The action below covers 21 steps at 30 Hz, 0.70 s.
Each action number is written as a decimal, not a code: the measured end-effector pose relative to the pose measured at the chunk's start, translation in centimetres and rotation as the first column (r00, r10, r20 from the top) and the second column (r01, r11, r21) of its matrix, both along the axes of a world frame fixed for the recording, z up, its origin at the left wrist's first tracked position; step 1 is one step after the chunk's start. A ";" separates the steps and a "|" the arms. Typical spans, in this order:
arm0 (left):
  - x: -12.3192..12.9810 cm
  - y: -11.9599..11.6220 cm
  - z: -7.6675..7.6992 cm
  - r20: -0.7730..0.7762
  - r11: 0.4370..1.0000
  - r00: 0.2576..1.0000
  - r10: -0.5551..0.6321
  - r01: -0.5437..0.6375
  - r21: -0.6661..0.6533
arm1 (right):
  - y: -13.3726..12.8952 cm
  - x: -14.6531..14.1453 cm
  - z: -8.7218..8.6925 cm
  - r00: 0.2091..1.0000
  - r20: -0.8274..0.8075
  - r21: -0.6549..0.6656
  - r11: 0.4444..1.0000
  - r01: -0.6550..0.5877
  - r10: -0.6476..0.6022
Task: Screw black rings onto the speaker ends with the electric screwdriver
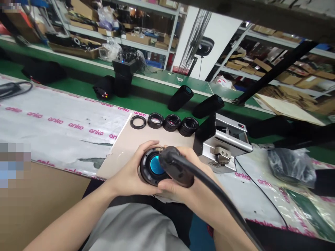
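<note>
My left hand (128, 176) wraps round the side of a black cylindrical speaker (147, 177), held upright with its shiny blue round end facing up. My right hand (193, 184) is closed on a black corded electric screwdriver (180, 172), which stands over the right part of the speaker's end. Its tip is hidden beneath its body, so I cannot tell whether it touches a screw. A thick black cable (209, 181) runs from the screwdriver's top along my right forearm. The right thumb lies near the speaker's rim.
Several black rings (172, 122) line the back of a beige board (125, 146). Right of them stands a silver-and-black screw feeder (227, 143). Two black speakers (181, 97) lie behind on the green bench. A plastic-wrapped item (291, 167) lies right, and a thin cord (261, 191) crosses the table.
</note>
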<state>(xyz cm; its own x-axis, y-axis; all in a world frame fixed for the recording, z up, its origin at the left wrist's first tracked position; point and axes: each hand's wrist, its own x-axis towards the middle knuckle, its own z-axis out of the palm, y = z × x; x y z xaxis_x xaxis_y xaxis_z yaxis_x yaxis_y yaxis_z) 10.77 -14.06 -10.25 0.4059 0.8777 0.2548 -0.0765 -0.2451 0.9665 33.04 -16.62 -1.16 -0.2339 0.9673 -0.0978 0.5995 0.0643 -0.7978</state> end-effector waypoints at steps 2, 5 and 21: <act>0.0 -0.3 0.0 -0.004 1.000 1.000 0.004 -0.004 -0.006 | -0.7 -0.5 -0.3 0.999 -0.027 0.029 0.999 0.032 -0.032; -0.3 -0.6 0.1 -0.072 1.000 0.997 0.026 -0.026 -0.010 | -0.9 -1.1 -0.7 0.992 -0.109 0.010 0.998 0.065 -0.064; 1.5 0.3 1.4 -0.246 0.942 0.914 0.323 -0.285 0.177 | 2.5 6.4 1.8 0.734 -0.606 0.286 0.778 0.559 -0.305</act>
